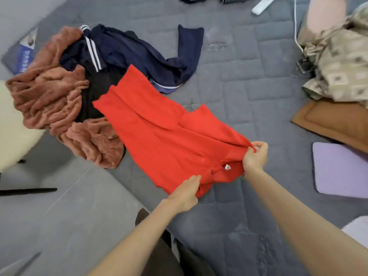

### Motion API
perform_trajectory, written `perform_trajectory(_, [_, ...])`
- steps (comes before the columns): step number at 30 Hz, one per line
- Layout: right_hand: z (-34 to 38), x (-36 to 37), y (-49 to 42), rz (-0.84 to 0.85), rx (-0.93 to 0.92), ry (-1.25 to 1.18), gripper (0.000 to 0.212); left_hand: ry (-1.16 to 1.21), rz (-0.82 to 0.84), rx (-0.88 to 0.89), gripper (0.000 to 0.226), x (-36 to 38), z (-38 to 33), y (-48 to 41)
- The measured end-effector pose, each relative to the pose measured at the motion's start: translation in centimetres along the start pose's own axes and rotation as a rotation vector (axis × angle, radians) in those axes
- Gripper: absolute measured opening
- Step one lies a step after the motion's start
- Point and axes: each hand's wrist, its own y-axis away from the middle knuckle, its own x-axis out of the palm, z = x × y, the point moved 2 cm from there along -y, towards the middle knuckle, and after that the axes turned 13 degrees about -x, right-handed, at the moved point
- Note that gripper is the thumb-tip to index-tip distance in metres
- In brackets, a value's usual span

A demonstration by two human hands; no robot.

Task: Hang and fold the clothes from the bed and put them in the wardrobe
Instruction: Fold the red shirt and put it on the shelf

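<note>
A bright red shirt (159,132) lies spread on the grey quilted mattress (249,80), its collar and white label toward me. My left hand (186,193) grips the near shoulder edge of the shirt. My right hand (255,155) pinches the other shoulder. Behind the shirt lies a pile of clothes: a brown fuzzy garment (51,96), a navy garment with white stripes (127,50) and something black (99,84).
A beige patterned blanket (342,62) is bunched at the right edge, with a brown cushion (328,122) and a lilac pad (338,170) below it. A white cable (295,20) runs along the mattress. The grey floor (59,216) and a cream chair seat (12,126) lie to the left.
</note>
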Motion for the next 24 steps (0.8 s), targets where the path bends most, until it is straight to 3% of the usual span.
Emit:
perform_trajectory(3, [-4.2,-3.4,-1.3,-0.029,0.055,0.092,0.021,0.071,0.150,0.100,0.067,4.8,-4.3,-1.0])
perform_trajectory(6, [-8.4,-5.4,-1.7,0.186,0.132,0.274,0.036,0.113,0.216,0.102,0.073,8.2,-6.1,-2.1])
perform_trajectory(8, [-10.5,-5.9,-1.2,0.300,0.170,0.309,0.046,0.186,0.122,0.051,0.063,8.8,-5.5,-2.9])
perform_trajectory(12, [-14.0,-5.3,1.8,0.350,0.337,0.268,0.052,0.299,-0.158,-0.131,0.041,7.4,-1.4,-4.1])
perform_trajectory(16, [-16.5,-3.2,6.1,0.352,0.613,0.163,0.065,0.343,-0.286,-0.284,0.041,4.3,3.8,-4.8])
perform_trajectory(20, [-16.7,-0.9,9.6,0.098,0.631,0.118,0.080,-0.059,-0.283,-0.069,0.072,1.7,7.6,-5.5])
perform_trajectory(22, [-16.6,0.0,11.3,-0.112,0.573,0.036,0.080,-0.361,-0.321,0.029,0.073,0.8,8.7,-6.4])
perform_trajectory(24, [-16.7,1.1,13.1,-0.215,0.546,-0.028,0.083,-0.613,-0.369,0.077,0.066,0.3,9.8,-7.5])
